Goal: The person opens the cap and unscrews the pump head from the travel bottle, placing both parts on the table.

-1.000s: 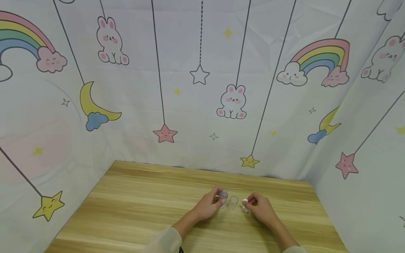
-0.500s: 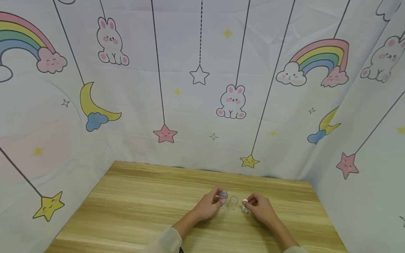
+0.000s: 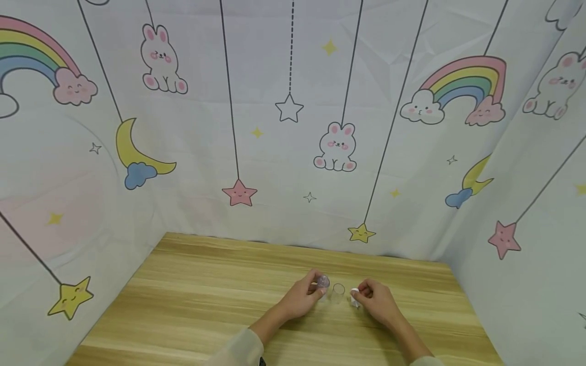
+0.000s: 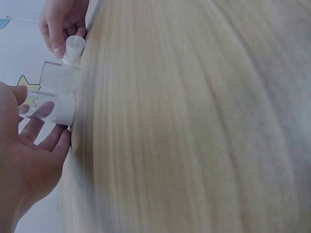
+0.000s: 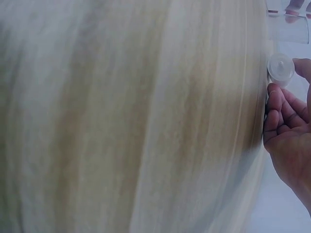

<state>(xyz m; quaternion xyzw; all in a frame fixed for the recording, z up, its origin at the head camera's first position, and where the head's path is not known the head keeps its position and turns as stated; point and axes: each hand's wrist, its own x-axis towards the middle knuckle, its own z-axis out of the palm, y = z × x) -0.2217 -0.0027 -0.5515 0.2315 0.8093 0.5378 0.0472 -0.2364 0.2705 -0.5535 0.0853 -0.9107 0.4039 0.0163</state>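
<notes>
In the head view my left hand [image 3: 298,299] holds a small clear cylinder [image 3: 323,281] between thumb and fingers. The left wrist view shows that this clear cylinder [image 4: 64,110] has a frosted whitish band at its table end. Beside it, between the hands, an open-topped transparent cylinder [image 3: 338,295] stands upright on the table, touched by neither hand as far as I can see. My right hand [image 3: 377,301] pinches a small white plastic piece [image 3: 355,297]. From the right wrist, that white piece [image 5: 281,68] shows a round face with a small central nub; its exact kind is unclear.
All three pieces are close together on the wood-grain table [image 3: 206,290], towards its back edge. A pale curtain [image 3: 274,152] printed with rabbits, stars and rainbows hangs behind the table and along both sides.
</notes>
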